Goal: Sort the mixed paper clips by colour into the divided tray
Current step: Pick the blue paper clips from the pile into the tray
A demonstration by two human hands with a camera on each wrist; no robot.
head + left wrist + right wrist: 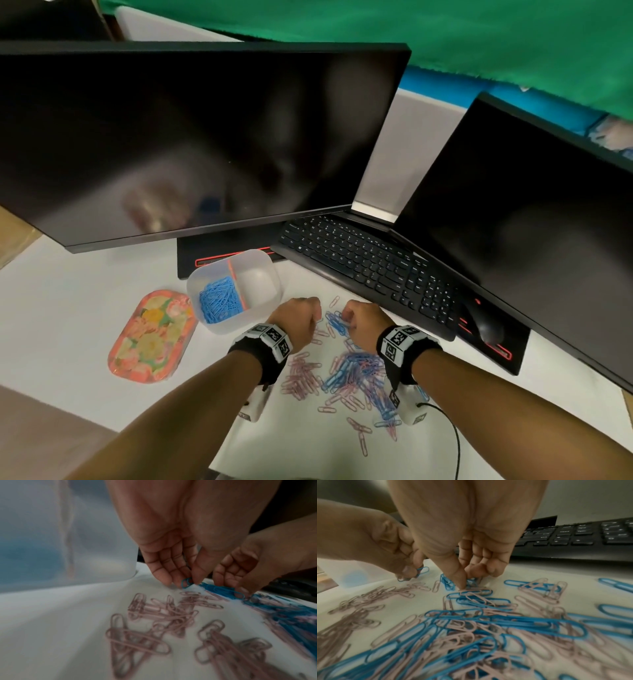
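The clear divided tray (263,310) stands left of my hands; its left compartment holds blue paper clips (219,303) and its right compartment (258,281) looks empty. Pink and blue clips lie mixed in a pile (356,373) on the white sheet, with mostly pink clips (163,615) to its left. My left hand (185,584) pinches one blue clip (423,570) just above the sheet. My right hand (466,580) is beside it, thumb and fingers curled down onto a small cluster of blue clips (221,589).
A black keyboard (370,270) lies just beyond my right hand, with a mouse (489,329) to its right. Two dark monitors stand behind. A floral tin (150,337) sits left of the tray. A black cable (455,442) runs from my right wrist.
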